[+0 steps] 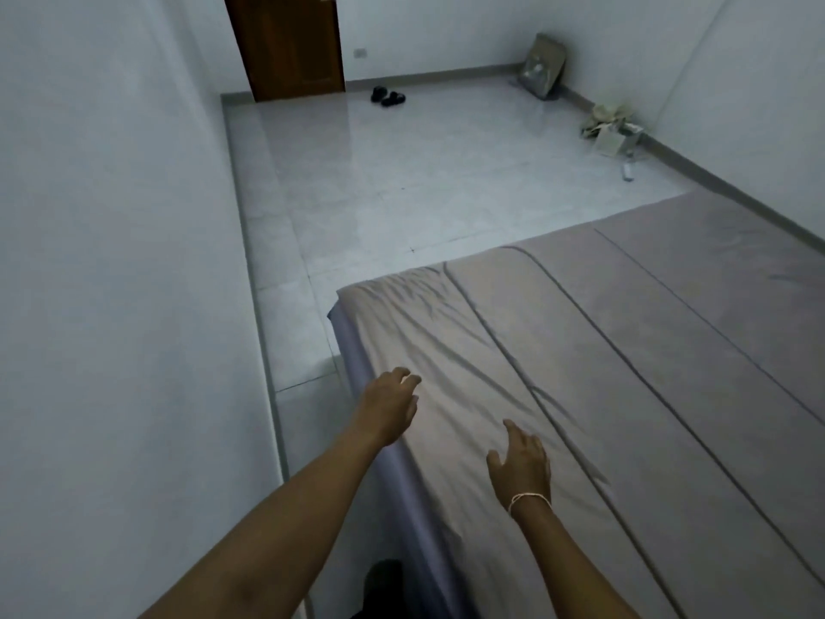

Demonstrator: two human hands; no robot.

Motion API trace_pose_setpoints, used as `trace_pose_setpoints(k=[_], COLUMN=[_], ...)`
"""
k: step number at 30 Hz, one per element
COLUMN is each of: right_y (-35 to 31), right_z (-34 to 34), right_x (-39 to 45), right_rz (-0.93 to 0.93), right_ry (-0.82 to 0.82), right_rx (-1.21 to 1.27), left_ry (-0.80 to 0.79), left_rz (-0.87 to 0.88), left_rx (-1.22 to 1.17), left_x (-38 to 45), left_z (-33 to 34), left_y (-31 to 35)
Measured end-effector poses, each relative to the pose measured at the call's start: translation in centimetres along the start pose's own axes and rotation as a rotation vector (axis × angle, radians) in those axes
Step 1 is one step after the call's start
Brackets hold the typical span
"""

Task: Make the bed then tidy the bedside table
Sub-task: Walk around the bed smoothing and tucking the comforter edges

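The bed (625, 395) fills the lower right of the view, covered by a taupe sheet (558, 350) with dark piping lines running lengthwise. The sheet lies smooth across the far and right parts but is creased near the closest corner, where wrinkles fan toward the foot edge. Along the left side a bluish-grey side panel (370, 395) drops from the top edge to the floor.

The left hand (390, 406) reaches out over that left edge, fingers loosely spread and relaxed, holding nothing; its fingertips sit at or just above the creased fabric (contact cannot be judged). The right hand (520, 464) lies further in on the sheet, palm down with fingers extended and slightly apart, also gripping nothing. A thin pale string bracelet (529, 499) circles the right wrist.

Between the bed's left side and the white wall (111, 306) runs a narrow strip of pale tiled floor (402, 172), which widens beyond the foot of the bed into a broad stretch of tile. At the far end stands a brown wooden door (290, 46), with a pair of dark sandals (387, 96) just beside it. A box fan (540, 67) leans in the far right corner, and a small heap of pale items (611, 127) sits along the right wall.
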State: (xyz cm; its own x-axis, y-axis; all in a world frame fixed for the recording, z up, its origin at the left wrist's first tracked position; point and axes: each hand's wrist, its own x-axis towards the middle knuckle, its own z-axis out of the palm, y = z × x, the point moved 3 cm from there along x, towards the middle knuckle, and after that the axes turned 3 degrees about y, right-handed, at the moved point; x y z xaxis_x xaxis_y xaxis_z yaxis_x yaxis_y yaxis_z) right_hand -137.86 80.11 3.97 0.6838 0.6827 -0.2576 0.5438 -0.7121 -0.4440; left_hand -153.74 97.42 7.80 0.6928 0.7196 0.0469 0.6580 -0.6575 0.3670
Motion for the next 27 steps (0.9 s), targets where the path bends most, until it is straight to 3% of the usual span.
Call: trace_pose_setpoints(k=[6,14,18,27], right_y=[-10.0,-17.3,-21.5,-28.9], right_z=[2.9,6.4,8.8,14.1], right_x=[6.6,13.8,21.2,34.7], right_rz=[-0.089,-0.078,-0.071,0.031], right_ry=[-0.028,-0.122,-0.119,-0.164], right_rx=[-0.01,-0.102,-0.098,-0.028], left_ry=[-0.014,0.038,0.028,-0.11], left_rz=[-0.028,-0.047,-0.098,-0.133], left_rx=[-0.013,-0.114,-0.135,-0.132], left_x=[5.5,11.8,17.7,30.0], left_z=[-1.3,-2.1,-1.8,1.0], left_y=[-6.7,-14.8,-20.9,-31.0])
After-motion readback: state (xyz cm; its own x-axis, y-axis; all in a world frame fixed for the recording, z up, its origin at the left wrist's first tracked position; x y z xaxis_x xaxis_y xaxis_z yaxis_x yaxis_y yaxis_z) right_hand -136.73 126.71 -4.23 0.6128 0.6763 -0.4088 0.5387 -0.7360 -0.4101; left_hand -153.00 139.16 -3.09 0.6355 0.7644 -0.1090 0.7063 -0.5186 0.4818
